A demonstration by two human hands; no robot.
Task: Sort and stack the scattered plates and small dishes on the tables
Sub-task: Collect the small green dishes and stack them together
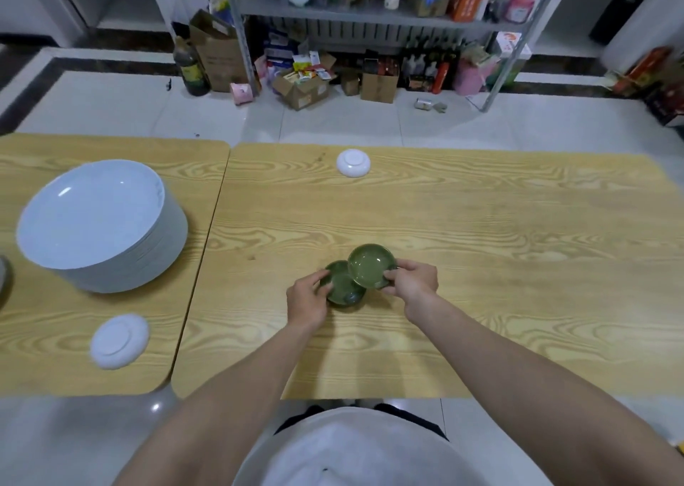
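Two small green dishes sit at the middle of the right wooden table [481,226]. My left hand [307,298] grips the lower green dish [342,289] by its left rim. My right hand [412,280] pinches the upper green dish [370,265] at its right rim, and this dish overlaps the lower one. A tall stack of large white plates [100,223] stands on the left table [55,356]. One small white dish [119,341] lies upside down near the left table's front. Another upside-down white dish [353,163] lies at the right table's far edge.
A narrow gap [207,249] runs between the two tables. Beyond them, on the tiled floor, are cardboard boxes [303,86], bottles [190,67] and a metal shelf rack [370,8]. A dark object's edge [3,274] shows at the far left.
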